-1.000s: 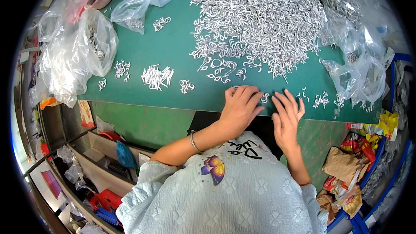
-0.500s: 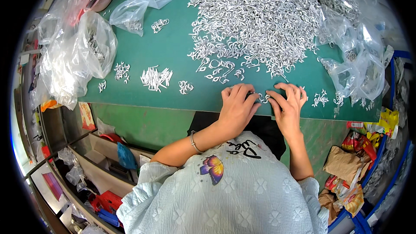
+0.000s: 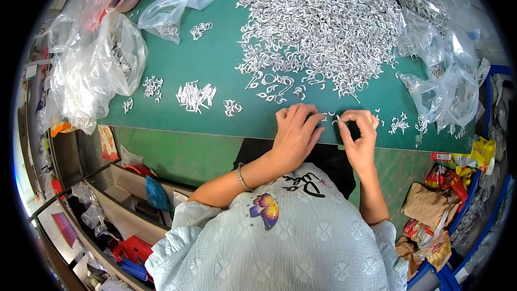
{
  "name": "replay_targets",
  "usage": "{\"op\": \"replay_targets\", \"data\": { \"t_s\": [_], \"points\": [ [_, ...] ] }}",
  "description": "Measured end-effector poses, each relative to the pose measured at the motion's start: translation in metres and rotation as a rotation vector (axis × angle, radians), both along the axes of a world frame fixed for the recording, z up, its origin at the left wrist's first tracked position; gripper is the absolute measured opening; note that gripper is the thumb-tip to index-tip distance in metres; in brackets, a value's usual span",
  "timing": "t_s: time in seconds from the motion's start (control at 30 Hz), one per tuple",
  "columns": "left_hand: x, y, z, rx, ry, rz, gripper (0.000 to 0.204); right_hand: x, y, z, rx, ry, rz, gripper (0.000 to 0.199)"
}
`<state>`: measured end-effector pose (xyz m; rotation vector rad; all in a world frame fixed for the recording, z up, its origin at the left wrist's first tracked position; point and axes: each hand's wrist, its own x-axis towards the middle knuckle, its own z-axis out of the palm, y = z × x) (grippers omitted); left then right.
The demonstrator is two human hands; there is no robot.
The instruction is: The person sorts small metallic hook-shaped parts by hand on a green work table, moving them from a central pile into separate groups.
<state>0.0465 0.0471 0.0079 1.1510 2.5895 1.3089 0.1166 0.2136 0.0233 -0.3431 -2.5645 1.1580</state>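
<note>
Silver piece now in right grip

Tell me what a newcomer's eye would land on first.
Probably the huge heap of silvery pieces at the green table's far side. Next, the colourful butterfly on the pale shirt, below centre. Then the right hand, apparently pinching a small piece by the near edge.

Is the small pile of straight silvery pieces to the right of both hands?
No, the straight silvery pieces lie to the left of the left hand.
</note>
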Motion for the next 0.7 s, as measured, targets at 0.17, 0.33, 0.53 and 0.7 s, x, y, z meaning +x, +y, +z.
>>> {"op": "replay_targets", "data": {
  "t_s": [0.17, 0.33, 0.53, 0.7],
  "points": [
    [-0.002, 0.01, 0.004, 0.025, 0.002, 0.003, 0.036, 0.001, 0.001, 0.005, -0.037, -0.048, -0.044, 0.012],
    [-0.004, 0.01, 0.0, -0.025, 0.029, -0.01, 0.035, 0.003, 0.008, -0.001, 0.308, -0.138, -0.135, 0.012],
    [-0.004, 0.007, -0.002, -0.047, 0.023, 0.0, 0.034, 0.006, 0.011, 0.001, 0.428, -0.12, -0.181, 0.014],
    [-0.005, 0.003, 0.001, -0.058, 0.003, 0.03, 0.035, 0.005, -0.003, -0.004, 0.353, -0.049, -0.019, 0.02]
  ]
}}
